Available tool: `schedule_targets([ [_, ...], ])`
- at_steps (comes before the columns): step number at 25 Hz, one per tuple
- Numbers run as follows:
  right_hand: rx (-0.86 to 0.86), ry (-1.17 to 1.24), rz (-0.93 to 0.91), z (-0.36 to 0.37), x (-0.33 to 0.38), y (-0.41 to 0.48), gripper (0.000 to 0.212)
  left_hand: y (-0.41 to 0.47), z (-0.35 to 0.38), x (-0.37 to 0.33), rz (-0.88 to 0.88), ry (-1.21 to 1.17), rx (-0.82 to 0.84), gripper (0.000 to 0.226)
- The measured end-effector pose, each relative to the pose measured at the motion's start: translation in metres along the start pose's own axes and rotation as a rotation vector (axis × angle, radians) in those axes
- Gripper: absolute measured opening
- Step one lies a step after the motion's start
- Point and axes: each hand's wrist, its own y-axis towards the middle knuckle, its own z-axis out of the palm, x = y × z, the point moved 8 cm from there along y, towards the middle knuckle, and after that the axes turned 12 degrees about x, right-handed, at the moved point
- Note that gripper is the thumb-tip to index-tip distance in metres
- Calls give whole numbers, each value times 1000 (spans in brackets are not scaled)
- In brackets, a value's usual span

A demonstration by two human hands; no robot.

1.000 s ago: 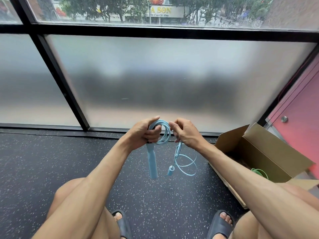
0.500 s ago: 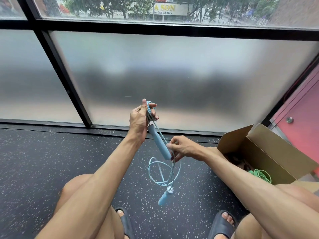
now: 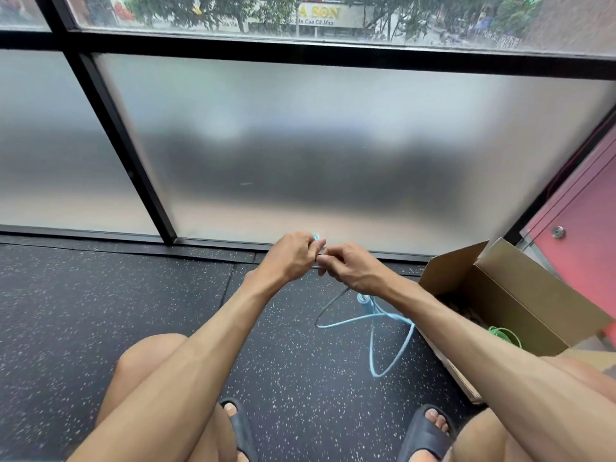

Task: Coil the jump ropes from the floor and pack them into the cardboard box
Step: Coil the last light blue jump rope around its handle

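Note:
A light blue jump rope [image 3: 376, 341] hangs between my hands in loose loops above the floor. My left hand [image 3: 295, 253] is closed on the upper part of the rope, with a bit of blue showing above its fingers. My right hand [image 3: 353, 268] touches it fingertip to fingertip and pinches the same rope. One blue handle [image 3: 364, 302] dangles just under my right wrist. The open cardboard box [image 3: 520, 295] lies on its side to the right, with a green jump rope [image 3: 505, 335] inside.
I squat on a dark speckled rubber floor [image 3: 100, 311], my knees and slippered feet at the bottom. A frosted glass wall [image 3: 300, 155] with black frames stands close ahead. A pink door [image 3: 580, 235] rises behind the box.
My left hand has come down and my right hand has risen to meet it. The loops now hang lower right, under my right forearm, and the long handle is no longer visible between the hands.

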Motion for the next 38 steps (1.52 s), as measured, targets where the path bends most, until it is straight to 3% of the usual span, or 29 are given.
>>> schedule_targets([
  [2,-46,-59,-3,-13,0,-3,27,-1,12,-2,-52,-5,142,50],
  [5,-60,-165,-3,-23,-5,-6,9,-3,27,-2,-150,-210,329,50],
  [8,-62,-207,-24,-23,-8,-7,13,-13,34,-5,-214,-472,491,42],
  [11,-82,-192,-54,-25,-7,-7,16,-20,31,-13,-157,-641,536,44],
  [17,-151,-161,-21,-28,-15,-9,28,-19,22,-12,-79,-928,451,46],
  [20,-71,-167,95,-25,-28,-9,39,-18,16,-9,-96,-1034,385,46],
  [22,10,-187,192,-19,-42,-10,36,-17,12,-5,-109,-1099,340,46],
  [26,-37,-35,211,-21,-49,-11,21,-13,1,15,-161,-1154,166,47],
  [31,-208,-9,190,-41,-48,-12,35,-15,-10,46,-291,-1014,-41,44],
  [34,-315,101,147,-50,-48,-16,17,-13,-16,65,-381,-731,-138,44],
  [38,-552,225,84,-75,-43,-35,19,-17,-20,88,-518,-532,-221,43],
])
